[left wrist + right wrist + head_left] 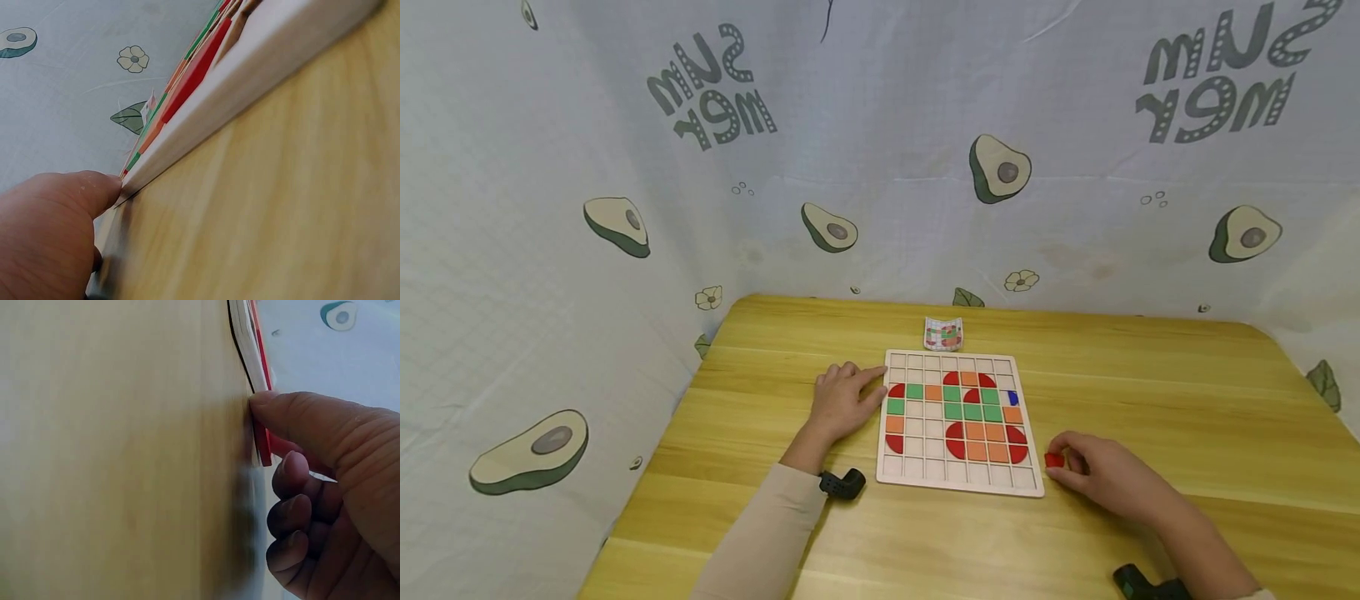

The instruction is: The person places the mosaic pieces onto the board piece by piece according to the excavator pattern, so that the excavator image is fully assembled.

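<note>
A pale square grid board (925, 468) lies on the table, with red, green and orange pieces in many of its cells. A blue piece (1012, 398) sits near its right edge. My left hand (838, 402) touches the board's left edge with thumb and index finger extended; in the left wrist view the thumb (94, 190) meets the board's side. Just right of the board's lower right corner, my right hand (1105, 471) pinches a red piece (1054, 460) between thumb and index finger. In the right wrist view this red piece (262, 445) shows edge-on, its shape partly hidden.
Behind the board stands a small curved pattern card (943, 334). The wooden table (1187, 375) extends on both sides. A white curtain (895, 108) printed with avocados hangs along its back and sides. Each wrist wears a black strap device (844, 484).
</note>
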Tool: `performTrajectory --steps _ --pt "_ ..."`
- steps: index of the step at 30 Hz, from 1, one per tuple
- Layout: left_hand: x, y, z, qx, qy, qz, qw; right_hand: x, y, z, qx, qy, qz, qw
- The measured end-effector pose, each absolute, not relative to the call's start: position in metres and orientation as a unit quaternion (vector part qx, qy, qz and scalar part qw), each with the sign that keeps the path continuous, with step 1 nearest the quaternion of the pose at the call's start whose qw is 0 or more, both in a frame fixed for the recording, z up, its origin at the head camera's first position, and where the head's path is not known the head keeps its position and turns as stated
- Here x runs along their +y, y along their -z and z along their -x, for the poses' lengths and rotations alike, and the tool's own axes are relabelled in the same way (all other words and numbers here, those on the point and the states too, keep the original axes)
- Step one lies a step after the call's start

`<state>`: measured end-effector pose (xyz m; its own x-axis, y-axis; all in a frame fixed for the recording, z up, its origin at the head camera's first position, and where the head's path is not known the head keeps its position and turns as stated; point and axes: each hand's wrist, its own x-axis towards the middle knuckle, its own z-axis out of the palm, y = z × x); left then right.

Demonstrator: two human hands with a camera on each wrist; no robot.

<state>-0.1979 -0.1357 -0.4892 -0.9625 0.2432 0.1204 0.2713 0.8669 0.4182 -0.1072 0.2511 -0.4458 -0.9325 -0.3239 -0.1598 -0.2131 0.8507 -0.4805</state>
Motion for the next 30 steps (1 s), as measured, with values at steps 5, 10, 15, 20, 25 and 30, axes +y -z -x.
performTrajectory --steps 5,10,15,20,25,30 --pt "-0.136 0.488 0.197 -0.965 0.221 0.136 0.032 0.235 0.438 0.106 0.956 0.228 0.143 0.116" --pt "-0.136 0.487 0.196 -0.964 0.225 0.138 0.035 0.213 0.422 0.108 0.955 0.23 0.156 0.102" --pt "-0.136 0.486 0.196 -0.963 0.228 0.136 0.034 0.184 0.421 0.115 0.946 0.245 0.18 0.107" --pt "-0.136 0.486 0.196 -0.964 0.225 0.134 0.034 0.148 0.431 0.124 0.937 0.245 0.22 0.117" --pt "-0.136 0.486 0.196 -0.965 0.223 0.132 0.034 0.113 0.437 0.132 0.93 0.238 0.254 0.12" --pt "-0.135 0.486 0.197 -0.966 0.221 0.132 0.031 0.09 0.442 0.138 0.933 0.229 0.255 0.112"
